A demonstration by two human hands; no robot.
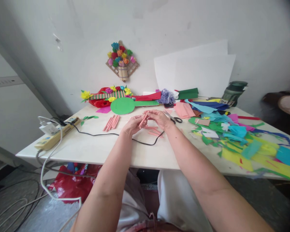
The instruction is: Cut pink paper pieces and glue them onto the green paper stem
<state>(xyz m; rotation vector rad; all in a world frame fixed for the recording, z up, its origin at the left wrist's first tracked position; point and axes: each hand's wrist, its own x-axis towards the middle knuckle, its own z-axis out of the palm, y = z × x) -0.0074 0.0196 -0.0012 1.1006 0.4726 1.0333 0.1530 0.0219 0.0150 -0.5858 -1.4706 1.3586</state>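
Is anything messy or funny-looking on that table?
Yes. Colourful paper scraps lie in a loose heap across the right side of the table, some reaching its front edge. A black cable snakes under the left hand and right hand, which hold a pink paper roll. The power strip sits at the left edge.

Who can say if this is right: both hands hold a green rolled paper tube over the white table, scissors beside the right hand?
Wrong colour: the head view shows the rolled paper tube in the left hand and right hand is pink, not green.

Nothing legible; the jar (234,91) label seems too blurred.
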